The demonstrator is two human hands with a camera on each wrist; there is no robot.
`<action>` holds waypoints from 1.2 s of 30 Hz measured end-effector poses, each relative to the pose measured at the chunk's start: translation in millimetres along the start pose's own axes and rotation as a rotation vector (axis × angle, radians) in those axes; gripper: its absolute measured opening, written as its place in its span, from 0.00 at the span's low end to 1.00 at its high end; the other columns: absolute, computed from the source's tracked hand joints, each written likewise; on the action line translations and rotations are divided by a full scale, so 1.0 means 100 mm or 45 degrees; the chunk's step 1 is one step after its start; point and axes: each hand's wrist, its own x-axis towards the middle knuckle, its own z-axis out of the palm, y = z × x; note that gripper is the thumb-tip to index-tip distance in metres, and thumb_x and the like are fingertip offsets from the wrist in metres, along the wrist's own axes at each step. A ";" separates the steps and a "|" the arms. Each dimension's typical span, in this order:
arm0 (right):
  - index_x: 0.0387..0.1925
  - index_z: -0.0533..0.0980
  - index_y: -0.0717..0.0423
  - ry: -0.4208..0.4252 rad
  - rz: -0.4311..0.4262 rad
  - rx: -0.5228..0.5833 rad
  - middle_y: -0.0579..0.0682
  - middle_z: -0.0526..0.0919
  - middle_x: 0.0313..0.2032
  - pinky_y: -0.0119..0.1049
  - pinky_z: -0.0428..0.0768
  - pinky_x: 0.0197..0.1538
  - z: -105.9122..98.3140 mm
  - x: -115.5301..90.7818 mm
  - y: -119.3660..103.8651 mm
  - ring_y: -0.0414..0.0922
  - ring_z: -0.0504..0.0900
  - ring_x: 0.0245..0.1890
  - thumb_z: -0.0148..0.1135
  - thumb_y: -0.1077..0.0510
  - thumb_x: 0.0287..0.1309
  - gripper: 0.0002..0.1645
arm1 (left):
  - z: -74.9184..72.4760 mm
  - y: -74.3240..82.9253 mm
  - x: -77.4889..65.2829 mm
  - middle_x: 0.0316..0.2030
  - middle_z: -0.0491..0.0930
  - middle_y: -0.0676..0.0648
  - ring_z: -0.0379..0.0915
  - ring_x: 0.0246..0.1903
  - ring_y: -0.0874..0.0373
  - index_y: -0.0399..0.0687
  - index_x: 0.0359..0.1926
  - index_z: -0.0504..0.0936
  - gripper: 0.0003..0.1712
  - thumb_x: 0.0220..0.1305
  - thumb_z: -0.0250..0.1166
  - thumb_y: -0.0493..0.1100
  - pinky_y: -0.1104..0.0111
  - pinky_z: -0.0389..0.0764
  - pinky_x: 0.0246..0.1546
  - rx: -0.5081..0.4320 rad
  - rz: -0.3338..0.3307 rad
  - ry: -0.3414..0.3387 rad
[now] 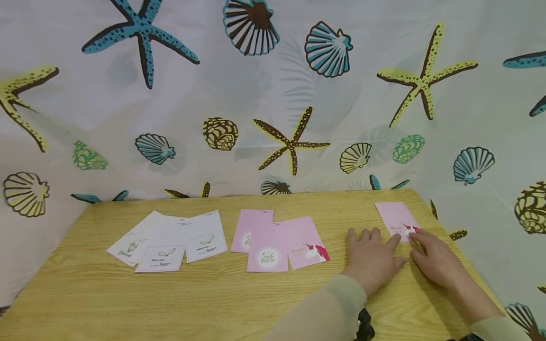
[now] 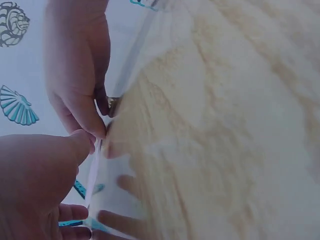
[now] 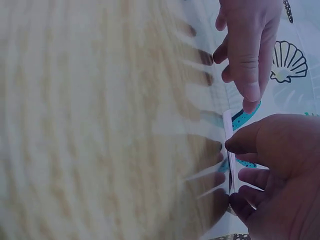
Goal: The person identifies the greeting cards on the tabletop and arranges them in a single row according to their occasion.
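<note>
At the table's far right lies a pink card (image 1: 391,215) with a unicorn print near its lower end. My left hand (image 1: 373,260) has its fingers spread, the index fingertip right at the card's near left corner. Relaxed fingers of my right hand (image 1: 439,258) touch the card's right near corner, partly covering the print; its thumb is by the near edge. In the right wrist view the card (image 3: 227,120) shows edge-on as a thin strip beside the right thumb. The left wrist view shows both hands close together at the strip's upper end.
Several overlapping pink cards (image 1: 268,239) lie mid-table, one with a unicorn. Farther left is a fanned group of white cards (image 1: 159,260) with printed script. The wooden table (image 1: 213,303) ends at a shell-and-starfish patterned cloth (image 1: 239,85) behind and at the sides.
</note>
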 end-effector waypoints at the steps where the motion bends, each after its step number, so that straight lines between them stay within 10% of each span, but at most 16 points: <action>1: 0.69 0.73 0.78 0.005 -0.003 0.005 0.81 0.67 0.73 0.75 0.65 0.71 0.00 0.00 -0.01 0.80 0.66 0.72 0.62 0.64 0.75 0.28 | -0.02 -0.01 -0.01 0.72 0.73 0.57 0.68 0.72 0.54 0.90 0.81 0.66 0.35 0.78 0.47 0.80 0.41 0.61 0.77 -0.011 0.005 0.003; 36: 0.82 0.64 0.68 0.001 -0.071 0.307 0.73 0.64 0.79 0.73 0.61 0.76 0.17 0.06 -1.15 0.73 0.60 0.79 0.60 0.50 0.84 0.38 | -0.31 -1.26 -0.79 0.71 0.78 0.49 0.71 0.70 0.46 0.56 0.79 0.76 0.41 0.81 0.53 0.74 0.42 0.68 0.69 -0.091 -0.210 0.347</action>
